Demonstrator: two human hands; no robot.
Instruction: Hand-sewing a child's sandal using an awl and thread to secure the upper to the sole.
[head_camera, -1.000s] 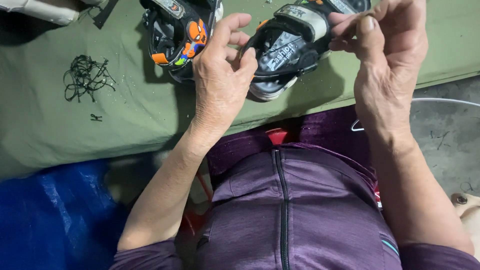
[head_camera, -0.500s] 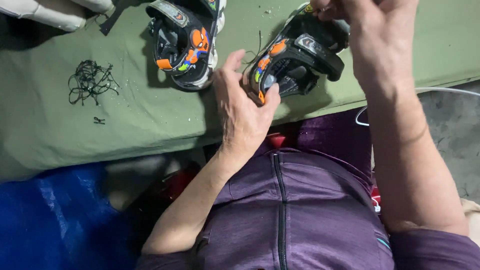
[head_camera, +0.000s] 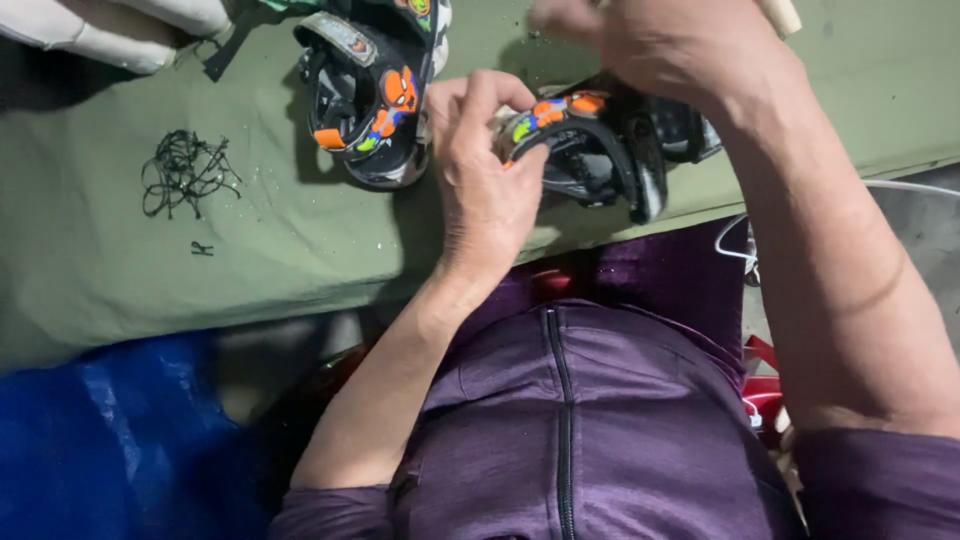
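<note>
A small black child's sandal with orange and green patches lies on its side at the near edge of the green table. My left hand grips its front end, thumb and fingers curled round the strap. Above it, my right hand holds its upper side with the fingers closed. A pale stick-like end pokes out by that hand at the top edge. The matching second sandal lies left of my left hand, untouched.
A tangle of black thread and a small scrap lie on the cloth at the left. A white bundle sits at the top left corner. Blue plastic lies below the table edge. A white cord hangs at the right.
The held sandal has come down from in front of me onto the table edge and turned onto its side. My left hand shifted its grip to the front strap; the right hand moved over the top.
</note>
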